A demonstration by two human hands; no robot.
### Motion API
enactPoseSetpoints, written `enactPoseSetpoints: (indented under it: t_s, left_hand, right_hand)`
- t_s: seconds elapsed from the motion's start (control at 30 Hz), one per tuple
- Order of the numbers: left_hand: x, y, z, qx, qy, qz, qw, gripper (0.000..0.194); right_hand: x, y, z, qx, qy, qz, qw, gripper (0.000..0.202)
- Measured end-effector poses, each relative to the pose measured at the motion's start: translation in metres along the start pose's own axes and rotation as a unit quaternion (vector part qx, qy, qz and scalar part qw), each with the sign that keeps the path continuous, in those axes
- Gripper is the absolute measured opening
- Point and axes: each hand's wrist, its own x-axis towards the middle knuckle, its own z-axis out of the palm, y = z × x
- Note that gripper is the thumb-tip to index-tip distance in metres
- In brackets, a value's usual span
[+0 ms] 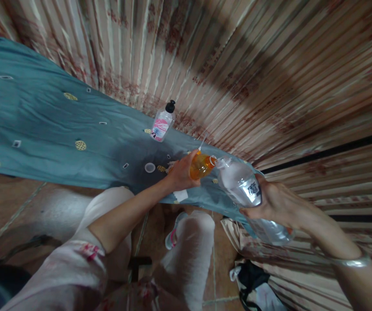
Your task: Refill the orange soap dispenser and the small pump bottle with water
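My left hand [181, 172] grips a small bottle of orange liquid [201, 166] held above the cloth-covered surface. My right hand [278, 203] holds a large clear plastic bottle [242, 183] tilted on its side, its open neck touching the mouth of the orange bottle. A thin tube sticks up beside the orange bottle. A clear pump bottle with a pink label and black top [162, 123] stands farther back on the teal cloth [43, 125].
A small round cap [150, 167] lies on the teal cloth near my left hand. A striped curtain [237, 65] hangs behind and to the right. My legs and a shoe [173, 235] are over the tiled floor. A black-and-white bag [253, 285] sits bottom right.
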Motion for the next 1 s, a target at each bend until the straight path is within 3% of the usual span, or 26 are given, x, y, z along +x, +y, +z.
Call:
enactPoseSetpoints:
  t_s: [0.37, 1.0]
  left_hand:
    - [0.0000, 0.0055, 0.0002, 0.011, -0.001, -0.010, 1.000, 0.113]
    - [0.0006, 0.0032, -0.0002, 0.003, -0.003, -0.003, 1.000, 0.113]
  right_hand:
    - [-0.0002, -0.0076, -0.0069, 0.007, -0.031, 0.030, 0.999, 0.051]
    - [-0.0002, -0.0062, -0.0079, -0.004, -0.032, 0.018, 0.999, 0.050]
